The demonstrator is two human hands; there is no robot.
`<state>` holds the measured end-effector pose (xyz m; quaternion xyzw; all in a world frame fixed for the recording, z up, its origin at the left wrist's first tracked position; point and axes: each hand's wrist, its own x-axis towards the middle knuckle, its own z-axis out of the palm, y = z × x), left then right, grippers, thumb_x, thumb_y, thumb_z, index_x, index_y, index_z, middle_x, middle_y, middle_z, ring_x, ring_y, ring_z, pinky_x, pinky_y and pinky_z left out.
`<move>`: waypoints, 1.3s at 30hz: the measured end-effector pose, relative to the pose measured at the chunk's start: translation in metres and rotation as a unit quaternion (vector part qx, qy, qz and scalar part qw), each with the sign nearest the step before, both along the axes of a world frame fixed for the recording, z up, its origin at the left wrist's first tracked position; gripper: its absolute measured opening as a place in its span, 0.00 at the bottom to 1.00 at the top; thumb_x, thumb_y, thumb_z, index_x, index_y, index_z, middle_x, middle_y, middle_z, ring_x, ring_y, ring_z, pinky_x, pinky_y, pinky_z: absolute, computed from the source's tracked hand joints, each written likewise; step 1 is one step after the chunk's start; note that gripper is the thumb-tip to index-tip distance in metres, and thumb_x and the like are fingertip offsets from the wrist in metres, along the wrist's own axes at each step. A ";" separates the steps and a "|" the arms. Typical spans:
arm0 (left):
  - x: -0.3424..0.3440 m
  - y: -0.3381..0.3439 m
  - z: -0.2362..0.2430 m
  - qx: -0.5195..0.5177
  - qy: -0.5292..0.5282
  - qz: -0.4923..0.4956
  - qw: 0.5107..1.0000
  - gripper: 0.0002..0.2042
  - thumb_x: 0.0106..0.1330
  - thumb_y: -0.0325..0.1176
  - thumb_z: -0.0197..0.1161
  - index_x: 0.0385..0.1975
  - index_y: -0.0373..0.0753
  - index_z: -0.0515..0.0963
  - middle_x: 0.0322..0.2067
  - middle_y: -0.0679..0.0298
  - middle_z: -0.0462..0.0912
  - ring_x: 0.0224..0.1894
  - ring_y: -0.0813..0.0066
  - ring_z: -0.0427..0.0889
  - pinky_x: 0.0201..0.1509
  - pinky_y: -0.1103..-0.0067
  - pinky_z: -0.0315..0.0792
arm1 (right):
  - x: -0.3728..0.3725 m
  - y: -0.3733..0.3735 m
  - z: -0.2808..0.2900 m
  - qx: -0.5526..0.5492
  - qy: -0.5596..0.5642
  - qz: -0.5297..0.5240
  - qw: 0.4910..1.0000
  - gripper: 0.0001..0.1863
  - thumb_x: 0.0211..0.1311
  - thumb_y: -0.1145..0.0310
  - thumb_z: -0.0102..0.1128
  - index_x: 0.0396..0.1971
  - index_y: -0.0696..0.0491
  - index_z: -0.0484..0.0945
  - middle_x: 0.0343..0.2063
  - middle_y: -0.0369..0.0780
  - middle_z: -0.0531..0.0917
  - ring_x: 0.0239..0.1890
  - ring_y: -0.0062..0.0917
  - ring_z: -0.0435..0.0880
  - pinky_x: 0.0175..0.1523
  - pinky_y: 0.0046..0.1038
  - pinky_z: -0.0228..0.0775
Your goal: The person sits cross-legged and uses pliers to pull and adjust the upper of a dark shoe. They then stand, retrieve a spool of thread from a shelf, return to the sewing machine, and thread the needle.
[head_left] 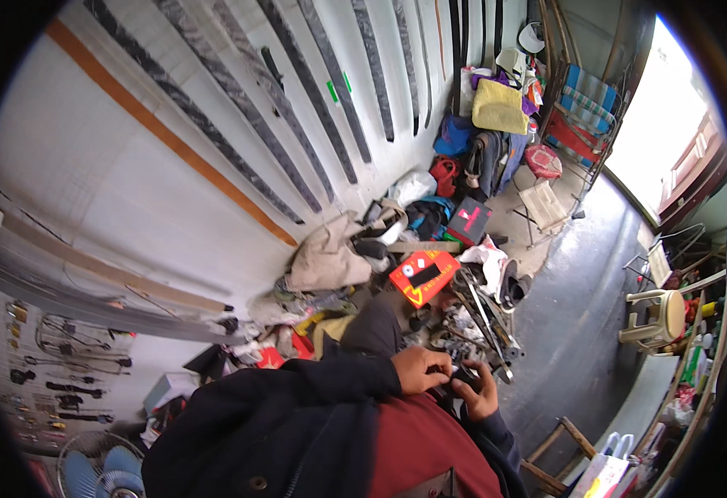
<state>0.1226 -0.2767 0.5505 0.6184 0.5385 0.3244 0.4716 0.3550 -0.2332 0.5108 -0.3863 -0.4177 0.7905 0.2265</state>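
My left hand (420, 369) is closed, its fingertips pinching at a small dark piece (461, 375) in front of my red top. On the other side, my right hand (478, 392) has thumb and fingers closed around the same piece. Its kind is too small and too covered by the fingers to make out. Just beyond the hands lies a heap of metal tools and bars (481, 319). A red box (424, 276) with a dark strip on top sits past my dark-clad knee (373, 328).
Belts (168, 137) hang along the white wall at left. Bags and clothes (330, 253) pile up beneath. To the right stand a beige plastic stool (654, 317) and a wooden frame (556, 452). A folding stool (544, 207) is near the bright doorway (654, 116). A fan (102, 469) is at lower left.
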 end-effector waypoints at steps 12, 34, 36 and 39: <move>-0.037 0.064 -0.014 -0.058 -0.006 -0.157 0.986 0.06 0.64 0.30 0.67 0.37 0.39 0.79 0.31 0.57 0.86 0.34 0.61 0.85 0.40 0.69 0.74 | -0.043 -0.002 -0.033 -0.008 0.009 -0.156 0.988 0.25 0.59 0.75 0.69 0.57 0.58 0.72 0.40 0.40 0.84 0.41 0.25 0.84 0.47 0.27 0.78; -0.109 0.137 -0.265 -0.245 -0.061 -0.321 0.913 0.05 0.65 0.28 0.64 0.35 0.36 0.77 0.29 0.62 0.84 0.32 0.75 0.85 0.40 0.74 0.79 | -0.159 -0.015 -0.201 -0.185 -0.083 -0.302 0.932 0.30 0.63 0.76 0.64 0.65 0.59 0.68 0.54 0.42 0.78 0.54 0.28 0.81 0.57 0.30 0.78; -0.099 0.144 -0.330 -0.247 -0.055 -0.315 0.915 0.03 0.67 0.27 0.62 0.35 0.36 0.76 0.29 0.64 0.84 0.33 0.79 0.84 0.39 0.76 0.78 | -0.152 -0.008 -0.265 -0.193 -0.103 -0.286 0.933 0.30 0.63 0.78 0.63 0.66 0.60 0.67 0.58 0.45 0.76 0.56 0.31 0.81 0.57 0.34 0.79; -0.080 0.157 -0.418 -0.273 -0.075 -0.301 0.910 0.01 0.69 0.24 0.59 0.35 0.36 0.75 0.30 0.68 0.82 0.34 0.84 0.82 0.38 0.80 0.76 | -0.130 -0.001 -0.349 -0.159 0.018 -0.322 0.933 0.31 0.62 0.82 0.57 0.67 0.60 0.65 0.54 0.45 0.81 0.57 0.30 0.82 0.58 0.32 0.77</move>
